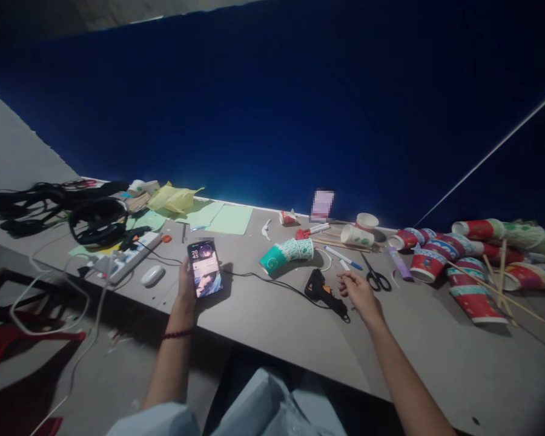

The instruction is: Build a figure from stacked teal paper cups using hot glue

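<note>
My left hand (187,280) holds up a smartphone (205,270) at the front of the table, its lit screen facing me. Nothing shows in my right hand (358,292), whose fingers are loosely bent and apart just right of a black glue gun (320,288) lying on its side. Behind the glue gun is a curved tube of nested paper cups (288,254), green at one end. Black scissors (378,278) lie beyond my right fingers, with a blue-and-white pen (344,258) to their left.
Joined red and patterned paper cups (475,290) with wooden sticks crowd the right side. White cups (358,235) stand near the wall. On the left are a power strip (134,257), a white mouse (152,276), black headgear (97,221), cables and green paper (229,219).
</note>
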### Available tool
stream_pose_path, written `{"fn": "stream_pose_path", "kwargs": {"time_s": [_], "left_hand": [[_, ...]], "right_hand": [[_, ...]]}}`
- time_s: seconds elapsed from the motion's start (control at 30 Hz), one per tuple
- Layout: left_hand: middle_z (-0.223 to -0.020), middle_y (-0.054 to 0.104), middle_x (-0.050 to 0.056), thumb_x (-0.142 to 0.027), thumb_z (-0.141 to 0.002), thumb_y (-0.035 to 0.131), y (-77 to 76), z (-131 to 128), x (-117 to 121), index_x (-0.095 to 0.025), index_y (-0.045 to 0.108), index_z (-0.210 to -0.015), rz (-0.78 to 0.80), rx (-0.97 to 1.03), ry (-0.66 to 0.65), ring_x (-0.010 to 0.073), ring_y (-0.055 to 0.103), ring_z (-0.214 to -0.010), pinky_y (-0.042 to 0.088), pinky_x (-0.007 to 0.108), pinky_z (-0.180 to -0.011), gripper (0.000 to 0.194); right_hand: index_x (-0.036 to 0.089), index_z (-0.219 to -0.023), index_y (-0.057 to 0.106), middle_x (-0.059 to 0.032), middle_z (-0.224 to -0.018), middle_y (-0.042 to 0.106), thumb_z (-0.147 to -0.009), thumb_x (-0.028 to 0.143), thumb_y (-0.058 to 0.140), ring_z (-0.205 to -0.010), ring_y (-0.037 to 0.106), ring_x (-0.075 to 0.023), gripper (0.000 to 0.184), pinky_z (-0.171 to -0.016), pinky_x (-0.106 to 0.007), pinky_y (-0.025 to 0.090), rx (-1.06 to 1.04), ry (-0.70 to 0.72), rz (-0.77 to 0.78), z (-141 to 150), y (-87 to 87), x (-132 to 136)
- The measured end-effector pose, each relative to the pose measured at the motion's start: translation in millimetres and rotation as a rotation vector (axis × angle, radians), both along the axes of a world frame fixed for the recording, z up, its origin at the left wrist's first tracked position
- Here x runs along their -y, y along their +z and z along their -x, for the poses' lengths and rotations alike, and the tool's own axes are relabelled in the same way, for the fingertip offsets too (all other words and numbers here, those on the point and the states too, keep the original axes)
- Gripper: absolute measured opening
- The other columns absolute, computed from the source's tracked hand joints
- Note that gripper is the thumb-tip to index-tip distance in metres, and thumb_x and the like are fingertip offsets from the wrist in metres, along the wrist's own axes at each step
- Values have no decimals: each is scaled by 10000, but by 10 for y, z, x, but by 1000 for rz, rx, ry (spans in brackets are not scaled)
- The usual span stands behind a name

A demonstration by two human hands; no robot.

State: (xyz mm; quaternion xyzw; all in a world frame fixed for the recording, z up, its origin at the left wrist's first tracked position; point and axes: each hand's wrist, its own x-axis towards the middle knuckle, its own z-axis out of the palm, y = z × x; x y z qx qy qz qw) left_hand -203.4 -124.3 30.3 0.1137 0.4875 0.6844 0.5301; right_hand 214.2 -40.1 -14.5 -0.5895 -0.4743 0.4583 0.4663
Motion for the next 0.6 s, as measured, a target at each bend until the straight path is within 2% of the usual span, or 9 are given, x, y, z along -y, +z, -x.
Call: {"fn": "stream_pose_path", "kwargs": {"time_s": [0.17,0.3,0.4,0.6], "left_hand": [[-793,728,157,-559,-890,239,117,75,13,-58,618,-1123,-43,15,10,284,708,-729,563,432,-710,670],[-783,731,159,-584,-867,244,346,84,-3,-59,630,-1107,-130,30,-5,290,711,-743,567,411,-714,694],[-813,730,187,-608,-830,316,545,61,-31,-54,653,-1045,-196,8,-24,304,711,-715,574,428,-700,682],[-751,729,150,-540,-844,327,824,17,-86,-75,679,-967,-254,-81,62,297,711,-735,581,447,-719,596]], "right_hand": [[182,-702,642,7,-586,585,-587,389,579,-482,546,-112,245,-434,-215,442,0,-6,-3,-7,-6,1],[192,-694,642,11,-579,582,-591,372,570,-496,551,-117,219,-437,-217,449,8,-22,16,10,33,15],[197,-677,633,16,-558,571,-602,353,568,-485,543,-117,185,-430,-215,443,-9,-23,31,24,66,22],[198,-686,630,20,-574,573,-605,346,584,-493,546,-116,175,-439,-218,451,-31,-9,25,5,38,15]]}}
